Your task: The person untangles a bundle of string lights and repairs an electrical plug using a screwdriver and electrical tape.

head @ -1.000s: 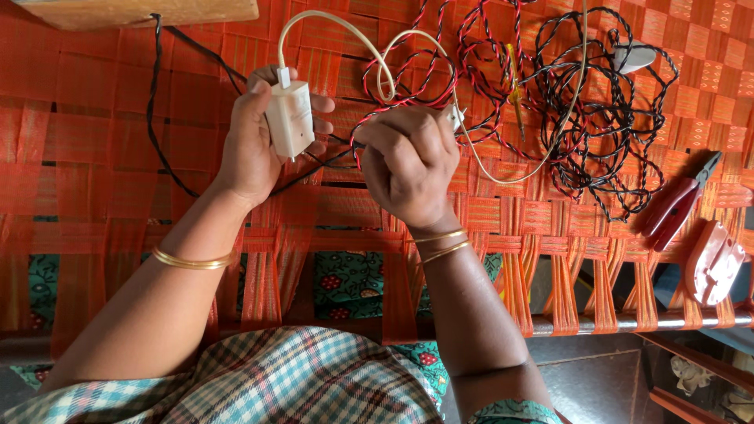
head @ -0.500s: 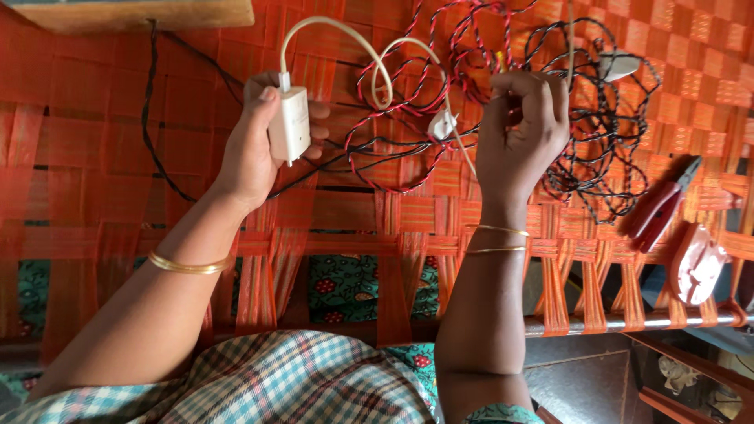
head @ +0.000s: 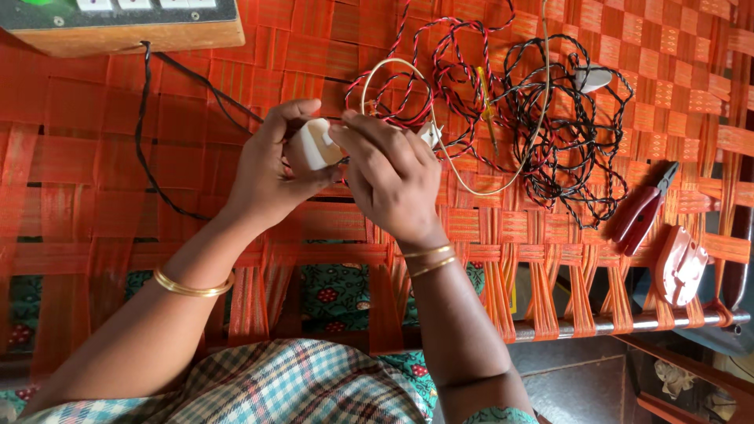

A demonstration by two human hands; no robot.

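My left hand (head: pixel 271 169) grips a small white plug adapter (head: pixel 314 144) over an orange woven cot (head: pixel 94 157). My right hand (head: pixel 389 177) is against the adapter's right side, fingers pinched on it where a cream cable (head: pixel 503 184) joins. That cable loops up and right across the weave. Part of the adapter is hidden by my right fingers.
A tangle of red-and-black twisted wire (head: pixel 565 141) lies to the right. Red-handled pliers (head: pixel 644 208) and a reddish plug cover (head: pixel 679 267) rest near the cot's right edge. A wooden switch board (head: pixel 126 27) with a black cord (head: pixel 145 149) sits at the top left.
My right hand came back from the wire tangle on the right and closed on the adapter. My left hand turned the adapter and lowered it slightly.
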